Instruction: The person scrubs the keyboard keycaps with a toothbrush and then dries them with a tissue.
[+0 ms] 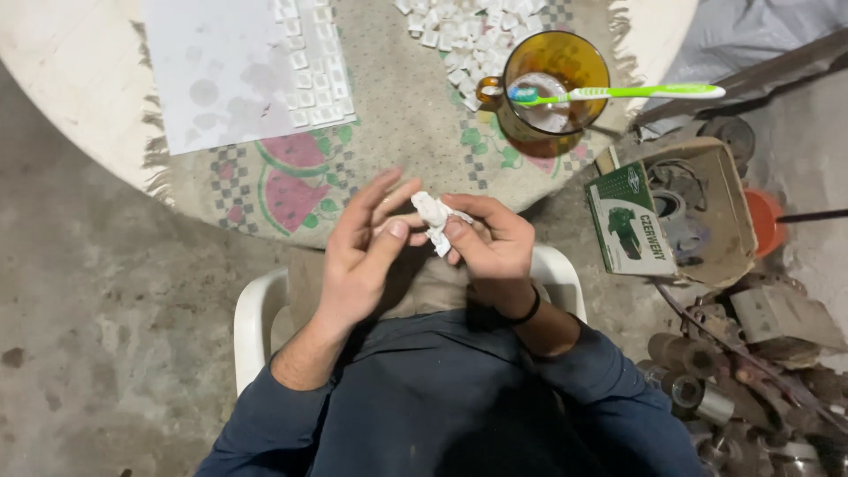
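Observation:
My right hand [491, 238] pinches a small crumpled white tissue [433, 214] between thumb and fingers, just in front of the table edge. My left hand [364, 247] is beside it, fingers spread, its thumb touching the tissue and something small and hidden under it. On the table ahead lie several white keyboard keycaps [459, 31] in a loose heap, and more keycaps [314, 62] set in rows on a white sheet of paper [221, 71]. An amber glass mug [555, 88] of cloudy liquid stands there with a green and white toothbrush [618, 93] lying across its rim.
A round white table [66, 79] carries a watermelon-print cloth [389, 159]. I sit on a white plastic chair [256, 318]. To the right on the concrete floor are an open cardboard box [707, 212] with a green flap, metal parts and pipes [724, 380].

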